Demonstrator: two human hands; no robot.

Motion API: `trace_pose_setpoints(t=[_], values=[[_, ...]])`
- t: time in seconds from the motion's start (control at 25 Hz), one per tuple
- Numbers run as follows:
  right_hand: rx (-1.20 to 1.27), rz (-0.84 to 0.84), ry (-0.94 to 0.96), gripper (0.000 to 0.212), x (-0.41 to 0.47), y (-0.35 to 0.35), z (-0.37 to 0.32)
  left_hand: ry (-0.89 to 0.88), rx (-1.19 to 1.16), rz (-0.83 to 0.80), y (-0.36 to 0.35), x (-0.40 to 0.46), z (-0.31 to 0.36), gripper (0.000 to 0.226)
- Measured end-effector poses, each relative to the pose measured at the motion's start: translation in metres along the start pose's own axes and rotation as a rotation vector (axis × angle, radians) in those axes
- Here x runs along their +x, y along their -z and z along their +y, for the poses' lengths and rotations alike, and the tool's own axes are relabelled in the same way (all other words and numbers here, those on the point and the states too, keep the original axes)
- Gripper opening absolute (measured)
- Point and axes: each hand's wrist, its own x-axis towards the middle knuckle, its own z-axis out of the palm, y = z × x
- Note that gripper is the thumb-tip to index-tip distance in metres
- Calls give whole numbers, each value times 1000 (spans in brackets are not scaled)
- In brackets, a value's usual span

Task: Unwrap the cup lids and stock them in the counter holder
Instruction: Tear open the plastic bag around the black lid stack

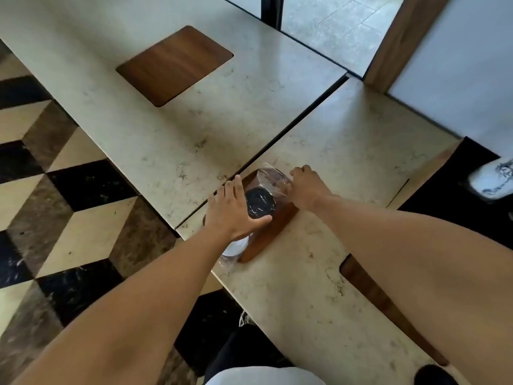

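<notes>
A stack of black cup lids in clear plastic wrap stands in a wooden inset holder at the near counter's left edge. My left hand rests flat against the stack's left side, fingers spread, thumb along its front. At the stack's right, my right hand has its fingers curled onto the loose plastic wrap. A white lid stack in plastic shows under my left wrist.
A second wooden inset lies in the far counter top. A narrow gap separates the two counters. Another wooden inset shows under my right forearm. A person's white shoe stands on the dark floor at right.
</notes>
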Motion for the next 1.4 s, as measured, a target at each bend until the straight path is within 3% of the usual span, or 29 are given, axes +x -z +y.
trace_pose_setpoints(t=[0.16,0.56,0.72,1.12,1.4], values=[[88,-45,-15,49,16,-6,6,-17,0,-37,-18,7,3,135],[259,-51,-69,31,32,-28,18,-45,-8,21,-33,19,4,105],[327,-55,-115,20,28,-32,23,-62,-61,17,-33,19,7,103],[493,-18,-209,27,-7,-26,36,-168,-99,0,-20,12,17,100],[673,75,-288,19,-51,-23,49,-312,-79,1,-4,1,30,98]])
